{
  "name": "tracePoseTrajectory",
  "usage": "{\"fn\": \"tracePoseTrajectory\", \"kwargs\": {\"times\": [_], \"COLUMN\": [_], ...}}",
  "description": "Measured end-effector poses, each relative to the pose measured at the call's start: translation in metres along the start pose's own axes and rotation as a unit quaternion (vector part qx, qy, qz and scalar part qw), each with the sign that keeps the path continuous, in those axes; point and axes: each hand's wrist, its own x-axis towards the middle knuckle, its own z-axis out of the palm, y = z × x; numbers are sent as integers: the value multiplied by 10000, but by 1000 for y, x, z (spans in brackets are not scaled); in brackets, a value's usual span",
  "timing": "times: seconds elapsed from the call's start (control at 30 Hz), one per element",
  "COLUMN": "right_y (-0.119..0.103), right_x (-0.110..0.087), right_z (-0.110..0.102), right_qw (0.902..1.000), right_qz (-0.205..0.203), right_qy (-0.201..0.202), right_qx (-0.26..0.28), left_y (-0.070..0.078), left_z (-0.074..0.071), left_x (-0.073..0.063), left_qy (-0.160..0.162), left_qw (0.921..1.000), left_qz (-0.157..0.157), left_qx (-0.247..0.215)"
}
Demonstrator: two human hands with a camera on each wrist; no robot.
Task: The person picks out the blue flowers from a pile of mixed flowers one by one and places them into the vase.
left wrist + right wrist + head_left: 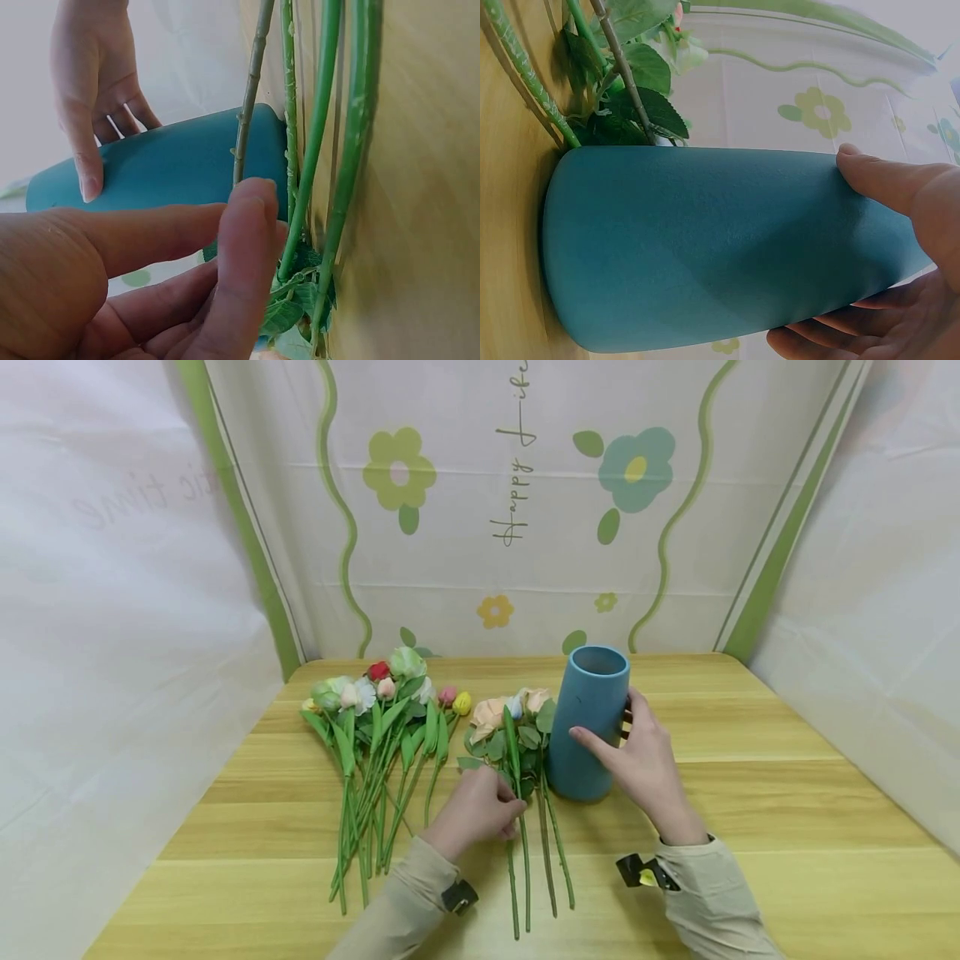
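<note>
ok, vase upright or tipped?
Upright. Head view shows the vase mouth up, base down, with the right hand gripping its side.

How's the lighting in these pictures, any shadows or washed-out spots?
Head view: fairly even light, blue vase clear; left wrist view: the backdrop looks pale and washed out; right wrist view: a dark shadow lies across the vase near the fingers, and the upper right is nearly white.

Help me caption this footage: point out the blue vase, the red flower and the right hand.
Blue vase [590,708]: head view, on the front of its body, below the rim.
Red flower [378,671]: head view, on its petals.
Right hand [649,760]: head view, on the middle of the hand.
</note>
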Motion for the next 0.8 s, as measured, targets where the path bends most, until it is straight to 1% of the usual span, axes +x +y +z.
{"fn": "tracePoseTrajectory", "kwargs": {"times": [0.1, 0.23, 0.37, 0.47, 0.53, 0.6, 0.7, 0.73, 0.8], "right_y": [0, 2, 4, 3, 3, 2, 2, 2, 2], "right_x": [0, 1, 1, 1, 1, 0, 0, 0, 0], "right_z": [1, 2, 4, 3, 2, 1, 1, 1, 1], "right_qw": [10000, 9999, 9999, 9999, 10000, 10000, 9999, 9999, 9999], "right_qz": [-14, -88, -120, -81, -51, -27, -16, -30, -70], "right_qy": [16, 53, 84, 62, 47, 40, 50, 57, 71], "right_qx": [-16, -36, -40, -30, -37, -54, -88, -101, -122], "left_y": [-1, -2, -2, -1, -1, -1, -4, -5, -8], "left_z": [0, -1, -9, -25, -39, -55, -78, -84, -95], "left_x": [0, 0, 0, -2, -3, -4, -5, -5, -5], "left_qy": [13, 114, 180, 310, 557, 842, 1189, 1243, 1214], "left_qw": [10000, 9997, 9992, 9988, 9972, 9933, 9815, 9769, 9680], "left_qz": [-5, 27, 104, -4, -109, -234, -514, -640, -910], "left_qx": [44, 191, 340, 376, 489, 762, 1407, 1616, 1999]}}
